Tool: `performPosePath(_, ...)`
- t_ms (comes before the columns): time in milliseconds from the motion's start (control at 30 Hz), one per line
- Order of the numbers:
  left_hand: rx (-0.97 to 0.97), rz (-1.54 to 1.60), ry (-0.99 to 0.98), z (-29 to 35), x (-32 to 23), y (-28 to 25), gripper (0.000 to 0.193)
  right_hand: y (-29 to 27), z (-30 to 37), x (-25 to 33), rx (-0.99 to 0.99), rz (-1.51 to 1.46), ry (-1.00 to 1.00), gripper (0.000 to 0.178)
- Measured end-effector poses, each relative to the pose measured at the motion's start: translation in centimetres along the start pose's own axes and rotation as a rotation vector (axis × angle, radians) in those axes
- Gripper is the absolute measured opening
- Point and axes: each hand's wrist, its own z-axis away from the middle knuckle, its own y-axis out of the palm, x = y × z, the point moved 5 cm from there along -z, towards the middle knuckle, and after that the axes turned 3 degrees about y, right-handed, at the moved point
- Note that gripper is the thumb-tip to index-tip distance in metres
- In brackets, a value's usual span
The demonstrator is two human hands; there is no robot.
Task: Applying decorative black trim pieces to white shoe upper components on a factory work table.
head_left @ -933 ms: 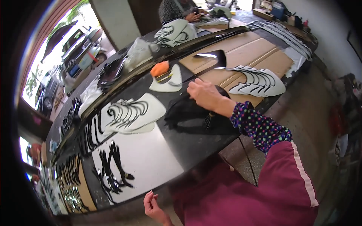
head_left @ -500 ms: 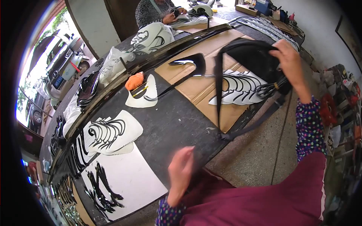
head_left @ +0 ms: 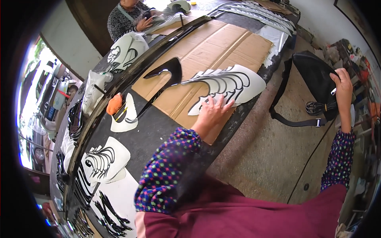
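My right hand (head_left: 343, 85) grips the edge of a black bag (head_left: 312, 75), which hangs over the floor beyond the table's right edge. Its strap (head_left: 281, 97) dangles in a loop, and a bundled black cable (head_left: 315, 107) shows at its lower side. By my right fingers is a small white piece I cannot make out. My left hand (head_left: 214, 112), fingers spread, rests on the near edge of a fanned stack of white pieces with black curved strips (head_left: 234, 81). Left of that stack lies a glossy black hooked part (head_left: 174, 71) with a long thin tail.
Cardboard (head_left: 210, 39) lies under the stack on the dark table (head_left: 162, 119). An orange cloth (head_left: 114, 104), another white stack (head_left: 117, 152) and black strips (head_left: 109, 212) are at left. Behind a raised rail (head_left: 123, 77), a person (head_left: 125, 20) works. Clutter (head_left: 349, 59) lines the right wall.
My right hand has carried the bag from over the cardboard rightward, off the table. My left hand has moved forward onto the white stack. The view has shifted.
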Motion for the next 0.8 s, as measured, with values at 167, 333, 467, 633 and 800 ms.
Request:
performPosePath(167, 0.039, -0.018, 0.177, -0.7, -0.3, 2.2, 0.053, -1.4, 4.1, -0.7, 0.014, 0.009, -0.008, 0.014)
performPosePath(333, 0.085, 0.008, 0.199, -0.7, -0.2, 3.2, 0.055, -1.4, 5.9, -1.8, 0.097, -0.046, 0.080, 0.015)
performPosePath(467, 0.027, -0.085, 0.258, 0.7, 0.4, 2.4, 0.057, -1.2, 5.7, -1.8, 0.094, -0.038, 0.069, 0.015)
performPosePath(633, 0.098, -0.102, 0.301, 4.7, 1.2, -1.0, 0.065, 0.7, 4.1, -2.2, 0.080, -0.052, 0.055, 0.015)
performPosePath(800, 0.111, -0.048, 0.302, 13.1, 2.1, -4.6, 0.059, 5.9, -0.1, -0.2, 0.066, -0.085, -0.096, 0.017)
